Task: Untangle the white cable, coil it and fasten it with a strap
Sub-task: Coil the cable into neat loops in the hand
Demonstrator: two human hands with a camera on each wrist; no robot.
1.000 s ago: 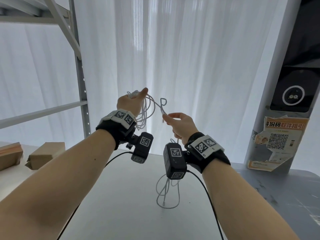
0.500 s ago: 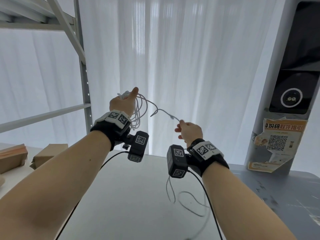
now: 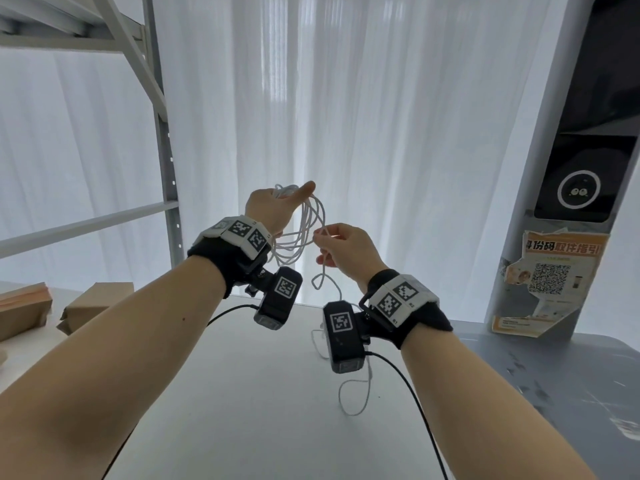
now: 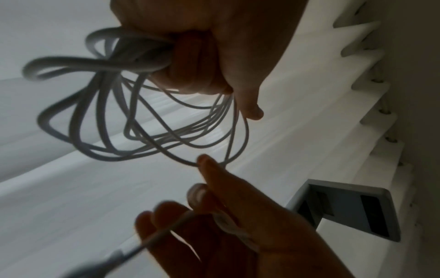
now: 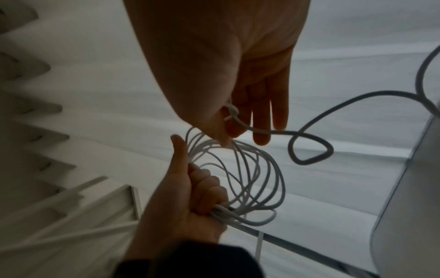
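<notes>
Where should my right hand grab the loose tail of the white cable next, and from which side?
Pinch the tail just below the right hand, coming from the right. That stretch hangs free and single, while the coils bunch in the left hand on the other side.

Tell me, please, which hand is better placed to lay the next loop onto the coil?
The right hand: it pinches the free run of the white cable right beside the coil, while the left hand is occupied gripping the gathered loops.
</notes>
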